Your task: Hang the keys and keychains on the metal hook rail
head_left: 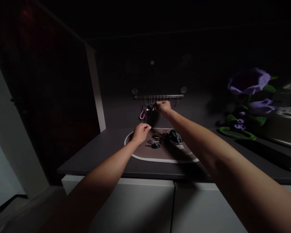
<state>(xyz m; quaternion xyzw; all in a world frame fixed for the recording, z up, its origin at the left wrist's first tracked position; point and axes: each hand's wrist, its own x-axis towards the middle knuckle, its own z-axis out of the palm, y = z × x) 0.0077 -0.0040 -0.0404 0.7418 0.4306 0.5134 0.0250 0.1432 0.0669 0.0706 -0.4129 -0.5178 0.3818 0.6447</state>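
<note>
A metal hook rail (160, 96) is fixed to the dark back wall, with several hooks. A key bunch with a pink strap (142, 114) hangs from its left end. My right hand (164, 107) is raised to the rail, fingers pinched on a set of keys (152, 107) next to the pink strap. My left hand (141, 132) hovers lower with its fingers curled, over the left part of an oval mat (160, 157). On the mat lie several keys (155, 142) and a black car key fob (176, 136).
The mat sits on a dark countertop (99, 152) above white cabinet doors (147, 207). Purple artificial flowers (249, 87) with a green looped stem stand at the right, next to a metal appliance (286, 123). A white wall panel (97, 94) rises at the left.
</note>
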